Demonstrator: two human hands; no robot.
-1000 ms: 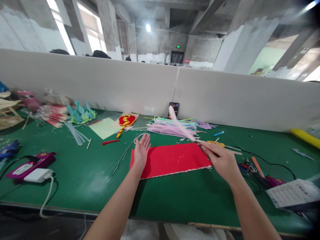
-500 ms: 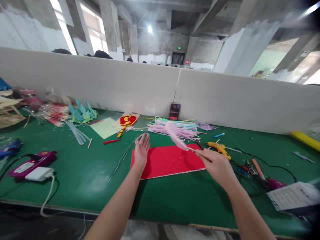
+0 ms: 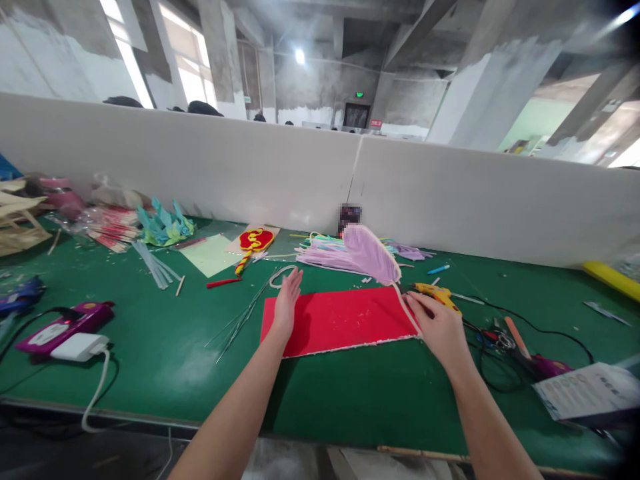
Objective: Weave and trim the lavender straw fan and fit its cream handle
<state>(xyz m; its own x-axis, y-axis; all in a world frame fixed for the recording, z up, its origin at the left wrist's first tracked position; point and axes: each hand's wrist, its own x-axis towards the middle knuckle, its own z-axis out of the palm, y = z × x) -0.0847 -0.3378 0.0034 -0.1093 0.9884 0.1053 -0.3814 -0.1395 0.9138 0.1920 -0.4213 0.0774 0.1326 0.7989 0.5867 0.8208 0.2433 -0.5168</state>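
The stem of a purple feather shape (image 3: 373,257) was pinched by the fingers of the right hand (image 3: 440,327) at the right end of a red board (image 3: 345,320), part of a lilac bundle (image 3: 325,257) being hidden behind its blade and a yellow glue gun (image 3: 441,297) lying just beyond the hand. The left hand (image 3: 286,305) was held open at the board's left end, near thin wires (image 3: 241,321), while print on a white packet (image 3: 583,387) at the near right could not be read. Since the earlier frame, the blade had been turned broadside.
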